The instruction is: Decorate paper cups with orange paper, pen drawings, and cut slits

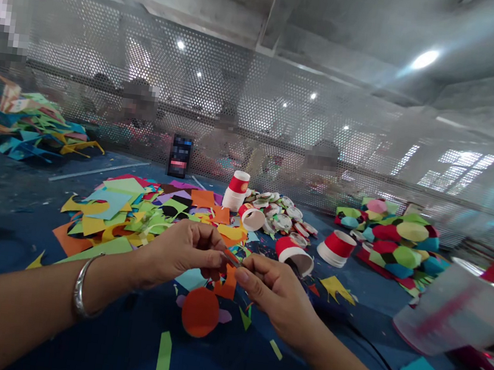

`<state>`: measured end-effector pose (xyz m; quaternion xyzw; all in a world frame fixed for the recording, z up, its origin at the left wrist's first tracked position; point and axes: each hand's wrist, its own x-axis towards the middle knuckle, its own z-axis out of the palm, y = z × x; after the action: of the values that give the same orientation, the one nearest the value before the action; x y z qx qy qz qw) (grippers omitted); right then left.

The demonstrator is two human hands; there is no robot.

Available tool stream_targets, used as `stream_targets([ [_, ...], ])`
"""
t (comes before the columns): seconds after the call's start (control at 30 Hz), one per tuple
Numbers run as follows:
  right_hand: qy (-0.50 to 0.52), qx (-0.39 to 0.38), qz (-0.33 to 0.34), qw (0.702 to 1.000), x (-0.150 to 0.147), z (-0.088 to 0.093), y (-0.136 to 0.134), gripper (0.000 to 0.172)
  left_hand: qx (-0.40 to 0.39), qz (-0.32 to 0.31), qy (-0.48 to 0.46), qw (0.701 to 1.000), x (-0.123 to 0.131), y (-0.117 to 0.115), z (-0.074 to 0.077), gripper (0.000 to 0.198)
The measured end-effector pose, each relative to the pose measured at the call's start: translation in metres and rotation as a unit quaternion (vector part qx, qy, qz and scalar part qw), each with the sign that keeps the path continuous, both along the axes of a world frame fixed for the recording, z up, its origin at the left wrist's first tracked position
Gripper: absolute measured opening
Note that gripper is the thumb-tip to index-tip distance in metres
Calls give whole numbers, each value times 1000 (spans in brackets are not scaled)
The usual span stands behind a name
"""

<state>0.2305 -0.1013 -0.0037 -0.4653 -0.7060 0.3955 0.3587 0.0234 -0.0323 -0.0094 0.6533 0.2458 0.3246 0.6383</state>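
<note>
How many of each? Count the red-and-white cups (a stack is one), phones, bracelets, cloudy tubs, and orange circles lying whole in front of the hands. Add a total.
Red-and-white cups: 4, counting the stack as one
Phone: 1
Bracelet: 1
Cloudy tub: 1
Orange circle: 1
Total: 8

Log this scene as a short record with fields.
Left hand: fingers closed on a small piece, partly orange, too small to identify
Right hand: apparently pinching that same piece
Below the hands: orange disc
Beyond the hands: coloured paper scraps, red-and-white cups
Far right: translucent container
Surface: blue table
Background: perforated screen
</note>
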Motion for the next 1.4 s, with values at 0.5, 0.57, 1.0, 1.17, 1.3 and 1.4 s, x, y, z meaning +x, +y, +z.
stream_targets([
  [0.5,-11,27,13,999,-1,5,-4,38,-22,-33,-24,999,-1,0,0,20],
  [0.57,-10,24,16,1000,0,5,-4,38,-21,-34,-28,999,-1,1,0,20],
  [1.0,-10,39,10,999,2,3,-2,38,-29,-44,-42,998,-2,0,-3,19],
  [1.17,-9,39,4,999,2,2,0,38,-42,-42,-56,997,-1,-3,-1,17],
  [1.3,8,22,6,1000,1,0,1,38,-34,-33,-64,997,1,-5,-1,17],
  [1.4,35,1,12,999,1,-2,2,38,-31,-15,-69,997,2,-5,-1,18],
])
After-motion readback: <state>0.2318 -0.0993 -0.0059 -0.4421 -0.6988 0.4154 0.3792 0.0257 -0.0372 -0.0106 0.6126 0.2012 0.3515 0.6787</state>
